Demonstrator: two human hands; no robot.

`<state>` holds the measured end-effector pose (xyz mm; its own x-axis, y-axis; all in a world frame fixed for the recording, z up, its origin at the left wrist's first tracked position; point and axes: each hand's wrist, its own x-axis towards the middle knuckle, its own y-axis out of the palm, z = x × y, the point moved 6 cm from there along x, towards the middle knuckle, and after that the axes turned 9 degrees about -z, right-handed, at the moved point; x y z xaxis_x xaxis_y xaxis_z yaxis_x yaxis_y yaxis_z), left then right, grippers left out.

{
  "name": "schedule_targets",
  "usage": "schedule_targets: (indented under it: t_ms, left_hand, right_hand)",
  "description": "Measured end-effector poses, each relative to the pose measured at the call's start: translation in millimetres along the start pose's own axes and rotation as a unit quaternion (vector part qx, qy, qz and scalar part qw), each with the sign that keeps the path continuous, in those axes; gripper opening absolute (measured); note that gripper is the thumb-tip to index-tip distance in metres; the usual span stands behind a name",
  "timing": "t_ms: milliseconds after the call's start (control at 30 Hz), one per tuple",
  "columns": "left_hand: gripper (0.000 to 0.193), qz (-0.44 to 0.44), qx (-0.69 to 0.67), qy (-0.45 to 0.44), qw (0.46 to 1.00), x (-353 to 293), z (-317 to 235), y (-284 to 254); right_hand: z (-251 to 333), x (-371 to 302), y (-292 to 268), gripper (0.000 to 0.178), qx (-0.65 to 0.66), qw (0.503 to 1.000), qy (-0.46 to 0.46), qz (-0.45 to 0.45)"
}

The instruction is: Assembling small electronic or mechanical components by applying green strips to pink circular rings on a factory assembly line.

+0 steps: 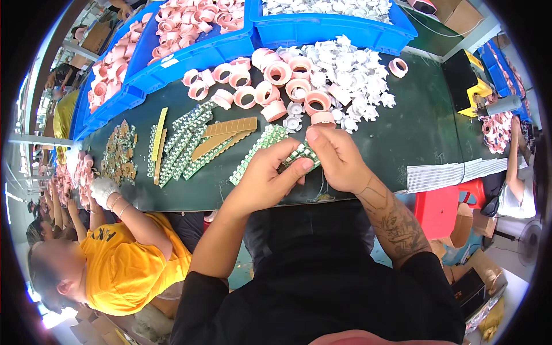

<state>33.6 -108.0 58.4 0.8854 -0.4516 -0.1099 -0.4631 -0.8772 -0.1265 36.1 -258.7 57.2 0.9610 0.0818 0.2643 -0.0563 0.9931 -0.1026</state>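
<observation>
My left hand is closed, thumb and fingers pinching a short strip of small green circuit boards. My right hand is closed at the other end of the same strip, its fingertips partly hidden. Just beyond the right fingers is a pink plastic ring; I cannot tell whether they touch it. Another green circuit board strip lies on the table beside my left hand. Past my hands are loose pink rings and a heap of white plastic caps.
Blue bins of pink rings and white parts line the table's far side. More board strips and small brown-green pieces lie left. A white perforated sheet and a yellow-black machine are right. A co-worker in yellow sits left.
</observation>
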Motion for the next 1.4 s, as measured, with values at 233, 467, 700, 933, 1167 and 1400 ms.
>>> schedule_targets:
  t_ms: [233,467,700,933,1167,1400]
  left_hand:
    - [0.015,0.007,-0.116,0.015,0.993,-5.2,18.1,1.8]
    - [0.025,-0.147,-0.142,-0.048,0.978,-5.6,28.5,-9.6]
    - [0.02,-0.169,-0.205,-0.054,0.963,-6.0,20.5,-11.5]
    - [0.021,-0.142,-0.229,-0.024,0.963,-0.4,24.7,-6.6]
    - [0.019,-0.11,-0.304,-0.018,0.946,3.8,19.2,3.0]
    - [0.019,-0.101,-0.24,-0.03,0.965,-5.0,19.3,-2.7]
  right_hand:
    - [-35.8,-21.3,26.0,0.039,0.407,0.868,0.286,-0.002]
    - [-7.0,-8.9,13.5,0.045,-0.024,0.992,0.048,-0.114]
    - [2.5,-0.7,-1.6,0.042,-0.085,0.995,0.007,-0.046]
    - [-6.8,-7.2,-0.8,0.042,0.033,0.996,0.072,-0.031]
    - [-3.1,-10.9,-2.2,0.042,0.028,0.998,0.039,-0.049]
    - [12.5,-9.3,7.7,0.035,0.038,0.998,-0.003,-0.053]
